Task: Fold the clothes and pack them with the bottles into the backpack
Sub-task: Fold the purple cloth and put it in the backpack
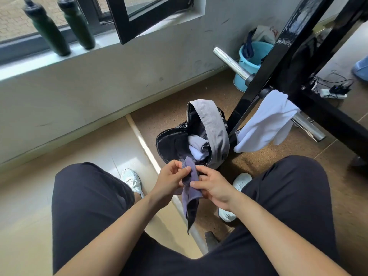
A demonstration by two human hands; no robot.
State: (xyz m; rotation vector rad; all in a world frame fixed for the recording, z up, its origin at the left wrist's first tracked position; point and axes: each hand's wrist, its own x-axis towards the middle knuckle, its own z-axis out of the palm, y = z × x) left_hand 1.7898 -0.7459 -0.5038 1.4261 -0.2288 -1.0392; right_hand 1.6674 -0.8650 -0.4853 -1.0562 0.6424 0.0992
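Clothes are partly packed: the grey backpack stands unzipped on the floor between the person's feet, leaning near a black frame, and pale folded garments already sit inside its mouth. Both hands are busy with a small purple-grey garment held just in front of the opening; the left hand pinches its upper edge and the right hand grips its side with curled fingers, while the rest of the cloth hangs loose below. That piece looks only half folded, so I judge it the current step. A white garment is draped over a chrome bar on the frame, not yet folded or packed. Two dark green bottles stand upright on the window sill, well apart from the backpack and untouched. By my reckoning, roughly the middle of the job: one piece in hand, one hanging, both bottles to go, and the bag to close.
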